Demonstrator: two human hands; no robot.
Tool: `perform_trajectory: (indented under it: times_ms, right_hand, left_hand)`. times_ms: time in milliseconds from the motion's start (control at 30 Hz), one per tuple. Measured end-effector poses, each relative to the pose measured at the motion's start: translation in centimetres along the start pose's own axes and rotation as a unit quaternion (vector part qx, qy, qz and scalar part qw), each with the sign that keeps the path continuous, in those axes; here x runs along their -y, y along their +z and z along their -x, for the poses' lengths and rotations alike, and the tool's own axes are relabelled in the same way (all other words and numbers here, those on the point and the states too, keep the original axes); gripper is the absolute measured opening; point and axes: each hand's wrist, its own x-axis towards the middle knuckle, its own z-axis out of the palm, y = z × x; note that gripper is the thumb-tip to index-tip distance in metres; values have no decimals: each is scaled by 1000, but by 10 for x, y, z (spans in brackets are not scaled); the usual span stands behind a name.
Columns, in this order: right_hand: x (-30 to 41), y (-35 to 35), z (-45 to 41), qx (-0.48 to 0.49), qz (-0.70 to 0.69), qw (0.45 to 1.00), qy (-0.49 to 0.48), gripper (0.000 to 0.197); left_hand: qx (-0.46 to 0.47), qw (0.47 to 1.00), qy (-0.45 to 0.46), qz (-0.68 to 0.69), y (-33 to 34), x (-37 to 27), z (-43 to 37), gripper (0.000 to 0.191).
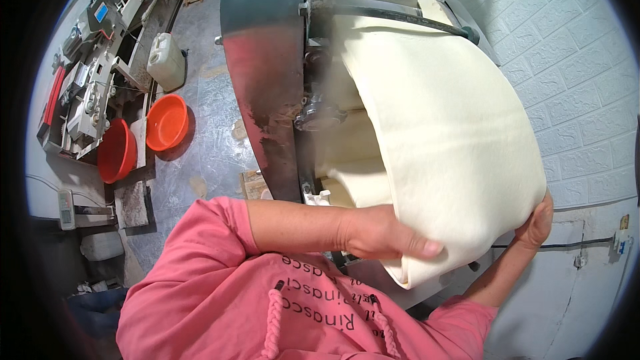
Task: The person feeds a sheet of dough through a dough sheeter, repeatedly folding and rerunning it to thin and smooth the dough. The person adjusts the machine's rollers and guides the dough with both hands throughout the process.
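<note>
A wide, thick sheet of pale dough (460, 125) hangs in a fold from a dough-rolling machine (262, 0) before me. Across its upper end runs a dark metal bar (400, 16). My left hand (385, 235) grips the sheet's lower left edge, its thumb lying on the outer face and its other fingers mostly hidden. At the lower right side, my right hand (537, 220) holds the opposite edge; part of that hand is behind the dough. More pale dough (365, 135) shows inside the fold, next to the machine's rollers and fittings.
Close on the left stands the machine's worn red side cover (265, 100). Beyond it, on the floor, are an orange basin (167, 122), a red basin (117, 152) and a plastic jerrycan (166, 62) beside other machinery (95, 80). A brick-patterned wall (580, 80) bounds the right side.
</note>
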Motion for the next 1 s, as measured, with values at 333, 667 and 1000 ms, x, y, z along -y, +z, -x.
perform_trajectory:
  times_ms: [333,667,1000]
  right_hand:
    - [-193,52,-38,55,-103,914,388,44]
    - [-230,46,-44,159,18,882,443,59]
    - [-228,45,-25,115,48,897,424,54]
  left_hand:
    - [-418,894,-99,125,-100,106,23,38]
    - [-459,881,-106,43,-159,149,48,40]
    - [-355,907,-159,165,-152,138,34,39]
